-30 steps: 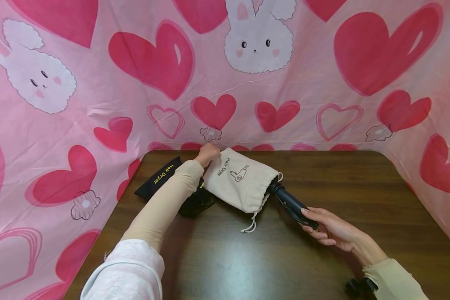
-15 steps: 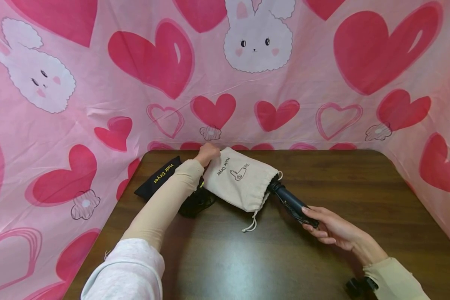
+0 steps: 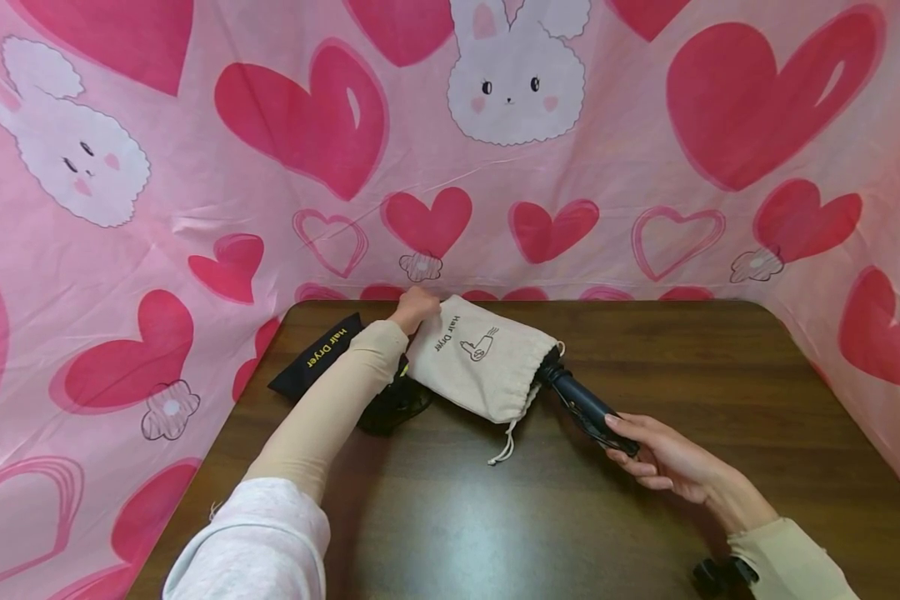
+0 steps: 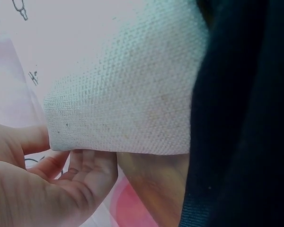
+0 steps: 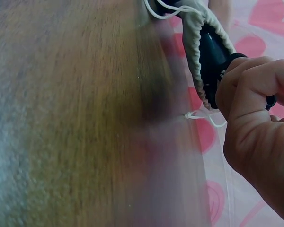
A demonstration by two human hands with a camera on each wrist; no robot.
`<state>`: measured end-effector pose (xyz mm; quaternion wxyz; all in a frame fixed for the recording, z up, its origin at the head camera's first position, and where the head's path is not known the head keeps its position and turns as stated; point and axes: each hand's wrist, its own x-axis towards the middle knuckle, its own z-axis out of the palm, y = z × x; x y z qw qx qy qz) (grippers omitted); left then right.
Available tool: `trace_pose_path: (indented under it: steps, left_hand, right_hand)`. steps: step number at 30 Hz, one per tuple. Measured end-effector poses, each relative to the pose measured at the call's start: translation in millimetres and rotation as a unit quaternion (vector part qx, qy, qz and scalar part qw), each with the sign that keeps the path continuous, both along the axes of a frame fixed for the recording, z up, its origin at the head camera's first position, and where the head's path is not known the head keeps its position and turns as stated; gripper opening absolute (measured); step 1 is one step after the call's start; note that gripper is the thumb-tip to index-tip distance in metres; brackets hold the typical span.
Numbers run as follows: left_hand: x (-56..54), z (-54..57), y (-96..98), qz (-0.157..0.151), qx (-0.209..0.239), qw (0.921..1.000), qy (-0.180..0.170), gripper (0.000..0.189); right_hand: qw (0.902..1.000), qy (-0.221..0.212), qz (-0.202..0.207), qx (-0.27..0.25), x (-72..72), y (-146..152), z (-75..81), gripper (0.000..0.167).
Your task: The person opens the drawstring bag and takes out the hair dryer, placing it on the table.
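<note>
A cream drawstring bag (image 3: 487, 358) printed "Hair Dryer" with a dryer drawing lies tilted across the back middle of the table. My left hand (image 3: 417, 308) grips its closed end at the far corner; in the left wrist view, thumb and fingers of that hand (image 4: 52, 184) pinch the woven corner. From the gathered mouth, facing right, sticks out the dark navy handle of a hair dryer (image 3: 581, 406), its head hidden inside the bag. My right hand (image 3: 667, 458) holds the handle's end, thumb on top and fingers beneath. The right wrist view shows this hand (image 5: 260, 104) close beside the bag mouth (image 5: 196, 52).
A black pouch (image 3: 322, 357) with yellow "Hair Dryer" lettering lies left of the cream bag, partly behind my left forearm. A dark bunched item (image 3: 397, 408) sits between them. White drawstrings (image 3: 502, 450) hang from the bag mouth. Pink heart-printed cloth (image 3: 607, 175) surrounds the brown table (image 3: 720, 358).
Almost nothing differs. My right hand and the dryer handle have shifted very slightly right, and the front drawstring has swung a little right; my left hand keeps its place on the bag.
</note>
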<state>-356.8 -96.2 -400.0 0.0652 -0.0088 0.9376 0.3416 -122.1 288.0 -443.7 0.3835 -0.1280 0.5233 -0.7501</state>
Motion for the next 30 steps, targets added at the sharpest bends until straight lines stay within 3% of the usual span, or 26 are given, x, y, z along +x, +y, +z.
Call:
trace_pose_path:
  steps: [4, 7, 11, 23, 30]
  left_hand:
    - [-0.3, -0.9, 0.3, 0.017, 0.026, 0.9995, -0.01, 0.008]
    - [-1.5, -2.0, -0.1, 0.024, 0.027, 0.9993, -0.012, 0.019]
    - [-1.3, -2.0, -0.6, 0.025, 0.022, 0.9994, -0.009, 0.029]
    - [-0.4, -3.3, -0.2, 0.022, 0.014, 0.9996, -0.009, 0.032]
    - [-0.7, -4.1, 0.8, 0.035, 0.041, 0.9985, -0.014, 0.029]
  right_hand:
    - [1.0, -0.001, 0.0, -0.002, 0.5, 0.6, 0.1, 0.037]
    - [1.0, -0.005, -0.001, -0.003, 0.6, 0.9, 0.1, 0.037]
    - [1.0, -0.006, -0.002, -0.002, 0.7, 1.3, 0.2, 0.038]
    - [0.9999, -0.008, -0.003, -0.005, 1.1, 1.5, -0.3, 0.038]
    - [0.9999, -0.009, -0.01, -0.002, 2.1, 2.5, 1.0, 0.038]
